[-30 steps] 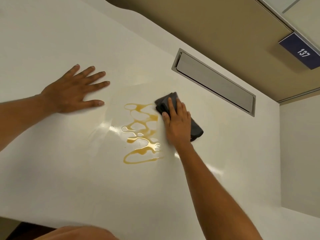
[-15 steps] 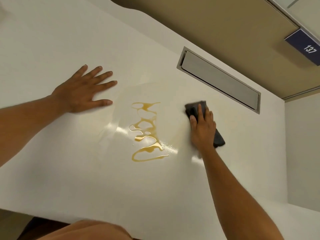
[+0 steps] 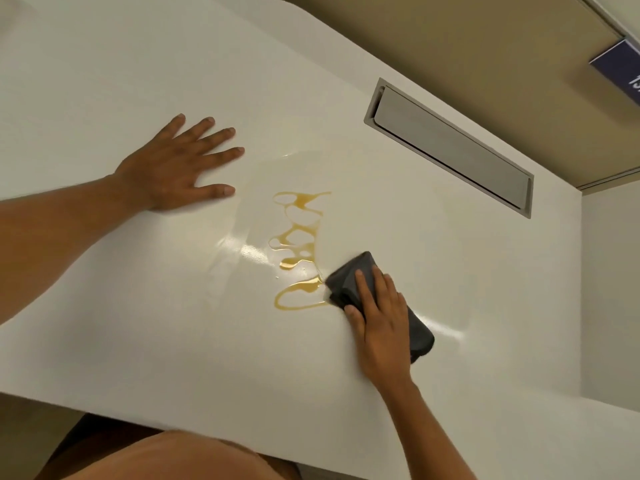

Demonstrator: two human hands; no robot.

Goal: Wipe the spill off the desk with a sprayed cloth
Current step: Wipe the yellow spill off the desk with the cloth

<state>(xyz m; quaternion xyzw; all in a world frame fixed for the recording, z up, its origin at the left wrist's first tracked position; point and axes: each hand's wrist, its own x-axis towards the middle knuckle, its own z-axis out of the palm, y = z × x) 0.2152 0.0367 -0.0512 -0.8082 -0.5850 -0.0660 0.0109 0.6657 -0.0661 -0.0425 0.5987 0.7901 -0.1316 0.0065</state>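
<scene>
- Spill (image 3: 299, 251) of amber liquid sits near the middle of the white desk (image 3: 138, 323), a chain of looping rivulets running from the far end toward you; most of it looks unwiped.
- Your right hand (image 3: 379, 315) presses flat on a folded dark grey cloth (image 3: 353, 271), fingers spread over its top; the hand is laid on the cloth, not fisted round it; the cloth's leading corner touches the near loop of the spill at its right edge.
- Your left hand (image 3: 176, 166) lies palm down on the desk, fingers apart and holding nothing; it rests just left of the spill's far end, clear of the liquid, and reads as a brace.
- A faint wet sheen shows around the spill and to the right of the cloth; you can take that as a sign that some of the surface has been passed over, though whether it is spray or smeared liquid cannot be told.
- Judged from this, you are early in the wiping: the cloth is only at the edge of the nearest loop; the upper loops and the thicker amber pools in the middle are all left to do.
- The grey recessed cable hatch (image 3: 450, 147) lies well beyond the spill; nothing has reached it.
- No spray bottle is in view.
</scene>
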